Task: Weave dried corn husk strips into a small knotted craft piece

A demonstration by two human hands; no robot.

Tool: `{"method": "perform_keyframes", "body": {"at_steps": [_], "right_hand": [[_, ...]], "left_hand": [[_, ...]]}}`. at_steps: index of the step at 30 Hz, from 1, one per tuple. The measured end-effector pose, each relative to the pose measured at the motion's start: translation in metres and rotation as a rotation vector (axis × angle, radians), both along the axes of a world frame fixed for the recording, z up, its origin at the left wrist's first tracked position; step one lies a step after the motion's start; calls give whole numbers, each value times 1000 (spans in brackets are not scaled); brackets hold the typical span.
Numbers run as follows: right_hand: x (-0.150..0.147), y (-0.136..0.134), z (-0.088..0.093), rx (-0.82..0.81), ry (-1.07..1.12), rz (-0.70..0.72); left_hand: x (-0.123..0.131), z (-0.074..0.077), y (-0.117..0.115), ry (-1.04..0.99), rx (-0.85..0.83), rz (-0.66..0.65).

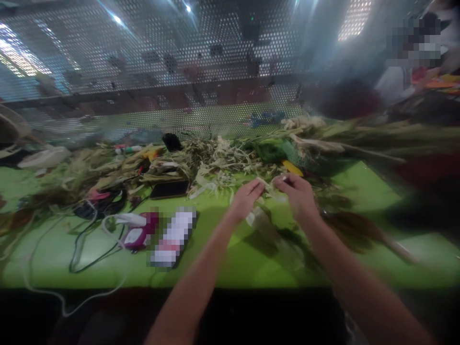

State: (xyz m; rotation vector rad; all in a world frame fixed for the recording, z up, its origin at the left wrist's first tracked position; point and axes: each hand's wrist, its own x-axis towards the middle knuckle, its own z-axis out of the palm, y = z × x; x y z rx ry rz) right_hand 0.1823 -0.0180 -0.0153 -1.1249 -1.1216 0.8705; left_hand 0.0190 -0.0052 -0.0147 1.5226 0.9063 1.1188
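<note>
My left hand [247, 197] is closed, with its fingertips pinching a thin, pale strip of dry husk [266, 185] above the green table. Close on its right, my right hand [297, 192] is also closed, thumb and fingers pressed together at the strip's other side. The exact grip of the right fingertips is blurred. Below the hands a wider, pale piece of husk [266, 226] slants down to the right; I cannot tell whether it is joined to the strip. Just beyond the fingers lies a heap of pale dried scraps [223, 160].
On the green table [230, 268] lie a purple-and-white corded device [138, 235], a blurred-out phone-like object [175, 238] and a dark flat phone [169, 189]. Bundles of dried husks [82, 170] spread leftward. A perforated screen [201, 62] stands behind. Another person [398, 86] is at upper right.
</note>
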Motion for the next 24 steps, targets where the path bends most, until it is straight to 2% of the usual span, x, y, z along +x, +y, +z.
{"method": "perform_keyframes", "body": {"at_steps": [4, 7, 10, 12, 17, 22, 24], "right_hand": [[5, 3, 1, 0, 54, -31], [8, 4, 6, -65, -13, 86], [8, 3, 9, -94, -65, 236], [7, 2, 8, -95, -54, 286], [4, 1, 4, -82, 32, 216], [4, 1, 2, -1, 10, 110], [6, 3, 2, -7, -25, 91]], "left_hand": [[-2, 8, -3, 107, 75, -93], [-5, 7, -1, 206, 136, -83], [-5, -3, 4, 302, 170, -124], [-4, -10, 7, 334, 197, -158], [-2, -12, 7, 374, 211, -206], [-1, -7, 2, 353, 201, -301], [1, -7, 2, 345, 194, -289]]}}
